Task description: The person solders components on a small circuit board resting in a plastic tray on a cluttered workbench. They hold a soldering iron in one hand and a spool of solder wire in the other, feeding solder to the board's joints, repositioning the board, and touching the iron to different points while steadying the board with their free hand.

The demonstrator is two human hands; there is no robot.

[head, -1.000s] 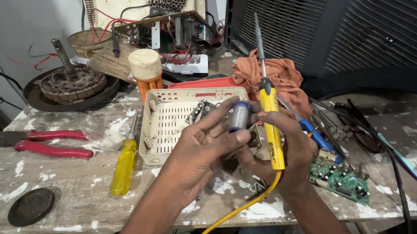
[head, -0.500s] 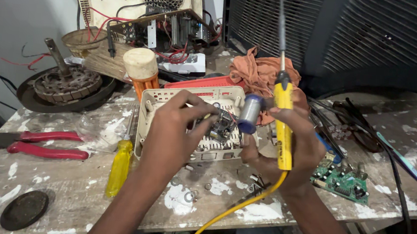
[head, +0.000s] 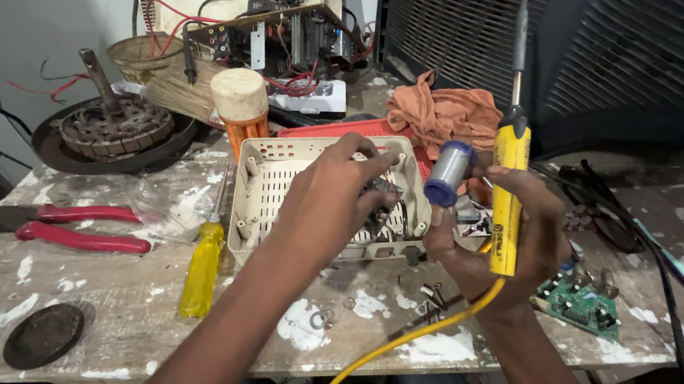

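Note:
My left hand [head: 329, 203] reaches into a cream slotted plastic casing [head: 266, 187] lying on the paint-spattered bench, its fingertips pinching a small dark circuit part [head: 377, 206] inside it. To the right of the casing, my right hand [head: 543, 238] holds a yellow-handled soldering iron [head: 508, 195] upright with its tip pointing up. The same hand's fingers also grip a grey and blue solder spool [head: 448, 171]. The iron's yellow cord [head: 404, 341] trails down toward me.
A yellow screwdriver [head: 202, 266] and red pliers [head: 75, 225] lie to the left, with a black disc [head: 45, 336] near the front edge. A green circuit board [head: 583, 305] lies right. Behind are an orange cloth [head: 444, 115], a capped orange container [head: 240, 101] and a motor rotor [head: 114, 124].
My left hand left the solder spool and went down into the casing. My right hand lifted the iron more upright and moved right with the spool.

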